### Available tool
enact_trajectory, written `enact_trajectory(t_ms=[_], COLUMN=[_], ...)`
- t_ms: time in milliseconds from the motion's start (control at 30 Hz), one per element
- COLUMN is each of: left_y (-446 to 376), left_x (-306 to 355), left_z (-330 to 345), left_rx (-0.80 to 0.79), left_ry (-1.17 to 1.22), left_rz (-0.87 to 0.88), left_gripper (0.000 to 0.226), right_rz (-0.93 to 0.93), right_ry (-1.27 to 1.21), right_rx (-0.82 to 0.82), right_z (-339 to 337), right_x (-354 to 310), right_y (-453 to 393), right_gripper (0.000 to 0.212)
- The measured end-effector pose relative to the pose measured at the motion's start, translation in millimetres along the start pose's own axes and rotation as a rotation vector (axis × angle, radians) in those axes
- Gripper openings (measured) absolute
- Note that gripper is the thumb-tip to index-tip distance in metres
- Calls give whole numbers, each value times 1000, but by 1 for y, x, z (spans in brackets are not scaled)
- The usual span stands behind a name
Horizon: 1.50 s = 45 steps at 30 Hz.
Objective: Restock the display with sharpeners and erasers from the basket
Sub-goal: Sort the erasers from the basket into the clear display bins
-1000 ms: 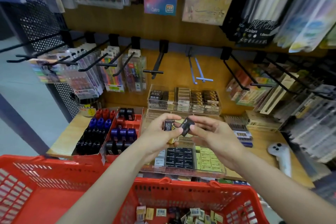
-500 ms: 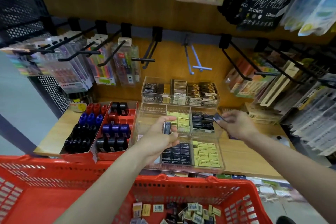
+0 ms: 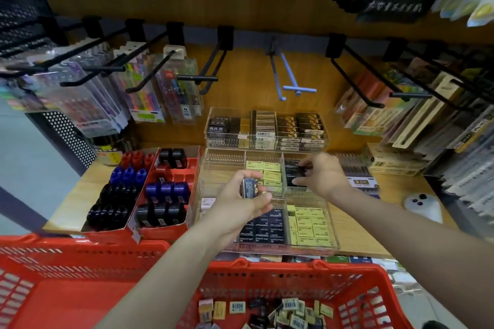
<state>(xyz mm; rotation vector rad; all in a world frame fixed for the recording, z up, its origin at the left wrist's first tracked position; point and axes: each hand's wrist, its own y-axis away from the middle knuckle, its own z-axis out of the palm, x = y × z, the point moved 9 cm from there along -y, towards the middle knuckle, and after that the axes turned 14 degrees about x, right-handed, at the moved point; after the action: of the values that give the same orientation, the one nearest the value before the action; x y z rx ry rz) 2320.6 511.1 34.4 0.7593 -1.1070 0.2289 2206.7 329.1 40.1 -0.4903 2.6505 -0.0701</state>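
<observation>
My left hand (image 3: 242, 201) grips a small stack of dark erasers (image 3: 248, 188) above the clear tiered display (image 3: 222, 168). My right hand (image 3: 322, 177) reaches into the middle tier's right compartment and pinches a black eraser (image 3: 296, 171) among the black ones there. Yellow erasers (image 3: 267, 172) fill the compartment beside it. The front tier holds dark blue erasers (image 3: 263, 228) and yellow erasers (image 3: 310, 227). A red basket (image 3: 294, 272) at the bottom holds several loose erasers (image 3: 288, 310). Red trays of sharpeners (image 3: 160, 189) stand to the left.
A second red basket (image 3: 66, 275) sits at lower left. Black hooks (image 3: 197, 78) with pen packs jut out above the shelf. A white device (image 3: 421, 205) lies on the wooden shelf at right. Boxed stationery lines the right side.
My right hand carried a black eraser from beside my left hand rightward and down into the middle tier's right compartment. My left hand stayed above the display with its erasers.
</observation>
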Motion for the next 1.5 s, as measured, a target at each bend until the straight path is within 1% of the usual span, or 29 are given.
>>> enact_trajectory(t_ms=[133, 267, 300, 367, 400, 433, 467, 500, 533, 567, 633, 733, 767, 800, 833, 867, 933, 967, 1033, 1100, 1200, 1233, 1333, 1367, 1433, 1500], left_y=[0, 0, 1, 5, 10, 16, 22, 28, 36, 46, 71, 103, 112, 115, 116, 119, 123, 123, 120, 116, 112, 110, 97, 91, 80, 70], left_x=[-2, -3, -1, 6, 12, 19, 27, 35, 43, 49, 61, 69, 68, 65, 61, 55, 43, 38, 33, 30, 28, 27, 19, 14, 4, -5], left_z=[1, -1, -1, 1, 3, 6, 9, 13, 17, 23, 36, 46, 46, 43, 38, 33, 26, 22, 12, 5, -2, -3, -10, -12, -16, -19], left_rx=[11, 13, 14, 16, 15, 19, 32, 44, 44, 29, -27, -66, -69, -69, -70, -71, -70, -60, -23, -3, 6, 9, 59, 86, 127, 164], left_ry=[-28, -91, -122, -169, -197, -245, -313, -399, -485, -559, -674, -763, -771, -740, -664, -545, -226, -87, 68, 100, 2, -30, -88, -98, -79, -60], left_rz=[6, 59, 89, 161, 210, 269, 339, 414, 488, 555, 674, 764, 753, 705, 614, 491, 231, 139, 51, 24, 46, 54, 27, 12, -28, -67], left_gripper=[39, 43, 44, 45, 45, 46, 47, 48, 50, 51, 51, 50, 50, 49, 47, 42, 35, 35, 35, 36, 35, 34, 34, 35, 38, 40], right_rz=[27, 44, 13, -94, -117, -71, 31, 157, 263, 321, 404, 481, 494, 498, 496, 490, 478, 476, 480, 485, 487, 465, 379, 388, 432, 417], right_ry=[-43, -85, -95, -142, -209, -326, -497, -698, -855, -943, -1062, -1135, -1146, -1153, -1151, -1145, -1113, -1095, -1087, -1096, -1113, -1066, -761, -684, -582, -483], right_rx=[43, 39, 64, 134, 123, 36, -115, -290, -422, -485, -486, -401, -390, -386, -386, -392, -397, -394, -374, -364, -379, -352, -184, -158, -157, -136], right_z=[4, 4, -2, -24, -35, -42, -44, -43, -46, -52, -67, -81, -84, -84, -83, -82, -81, -82, -85, -88, -92, -91, -80, -72, -50, -32], right_x=[0, 4, 3, -6, -10, -14, -17, -23, -31, -36, -41, -40, -41, -42, -43, -44, -42, -39, -32, -27, -23, -17, 23, 37, 62, 74], right_y=[-5, -3, 1, 14, 25, 39, 58, 81, 104, 121, 143, 156, 160, 162, 164, 168, 173, 174, 173, 171, 166, 160, 135, 129, 121, 113], right_gripper=[28, 32, 31, 23, 17, 13, 13, 18, 23, 26, 24, 18, 15, 11, 10, 10, 13, 15, 18, 18, 15, 15, 18, 19, 20, 17])
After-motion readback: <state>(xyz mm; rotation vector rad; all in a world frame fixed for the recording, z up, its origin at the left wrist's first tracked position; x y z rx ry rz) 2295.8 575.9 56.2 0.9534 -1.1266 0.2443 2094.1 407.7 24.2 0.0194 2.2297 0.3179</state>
